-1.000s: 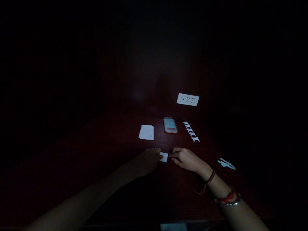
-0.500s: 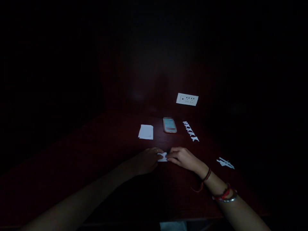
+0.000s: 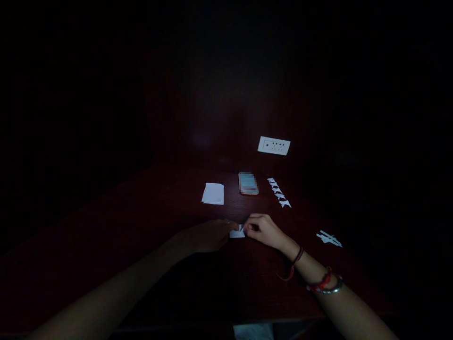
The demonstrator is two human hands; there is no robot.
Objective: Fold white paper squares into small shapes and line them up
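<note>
A small piece of white paper lies on the dark red table in front of me. At its left edge my left hand is closed, its fingertips on the paper and most of its fingers in shadow. My right hand pinches the right side of the same paper, lifting a bit of it up as a fold. Beyond my left hand lies a stack of white paper sheets. A row of folded white paper pieces stretches along the table past my right hand.
A phone-like flat object, its face blurred out, lies behind the paper. Several thin paper strips are piled at the right. A white socket panel sits on the back wall. The table's front edge runs below my arms.
My right hand's fingers have curled in, and a fold of the paper now stands up between the hands. The left fingers have shifted upward slightly on the paper.
</note>
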